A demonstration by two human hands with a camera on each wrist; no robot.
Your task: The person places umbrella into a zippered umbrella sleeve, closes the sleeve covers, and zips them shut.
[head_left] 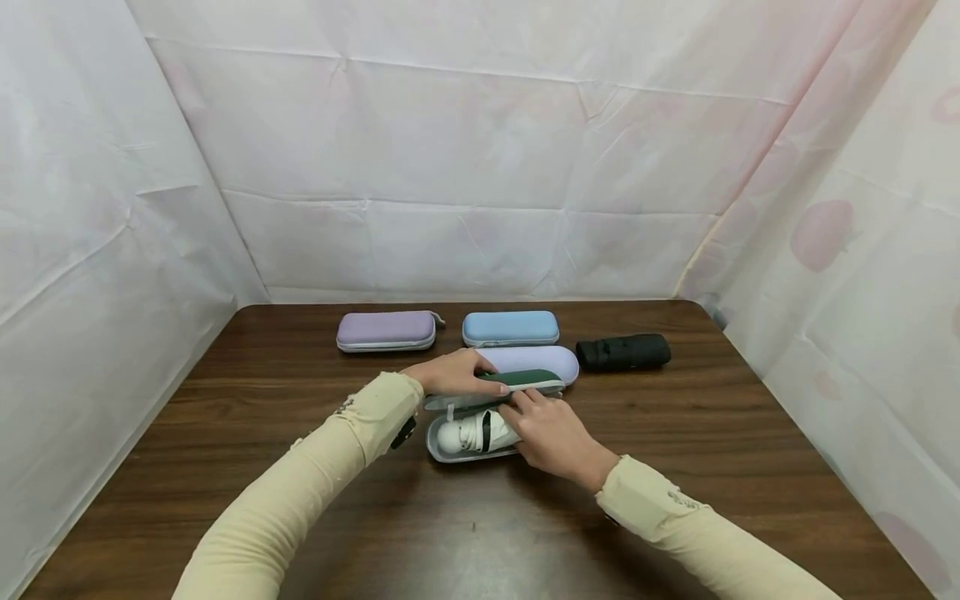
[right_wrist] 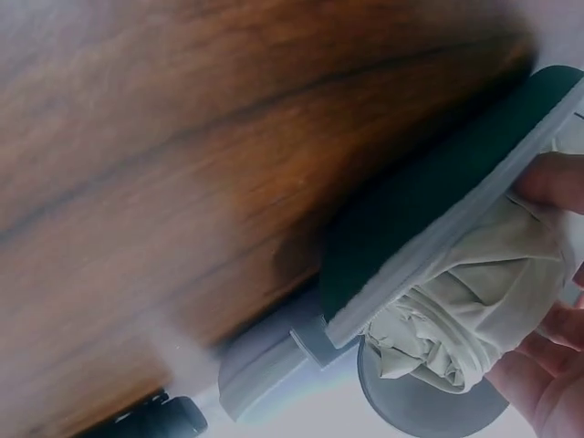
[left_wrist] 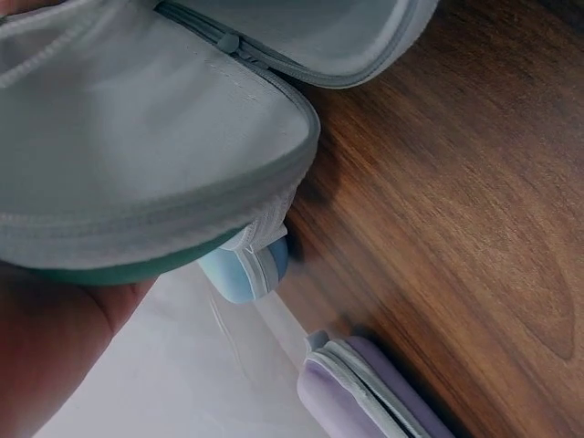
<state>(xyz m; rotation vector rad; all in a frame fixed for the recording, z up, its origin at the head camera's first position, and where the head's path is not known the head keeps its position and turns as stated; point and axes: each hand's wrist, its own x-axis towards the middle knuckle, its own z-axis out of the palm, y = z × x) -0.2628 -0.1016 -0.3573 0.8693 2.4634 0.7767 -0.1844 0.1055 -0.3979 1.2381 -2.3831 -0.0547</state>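
An unzipped green case (head_left: 528, 378) with a grey lining lies opened in the middle of the table. In its lower half (head_left: 459, 457) sits a white compact umbrella (head_left: 455, 437) with a rounded handle and a black band. My left hand (head_left: 452, 372) holds the raised lid, the thumb on its lining side; the left wrist view shows the grey lining (left_wrist: 164, 119) up close. With my right hand (head_left: 553, 435) I grip the canopy end of the umbrella, whose gathered cloth (right_wrist: 497, 283) shows between thumb and fingers in the right wrist view.
Directly behind the green case lies a lavender case (head_left: 536, 361). Farther back are a purple case (head_left: 386, 329) on the left and a light blue case (head_left: 512, 326). A black rolled pouch-like item (head_left: 624, 352) lies to the right. Pale sheets (head_left: 465, 150) hang around the table.
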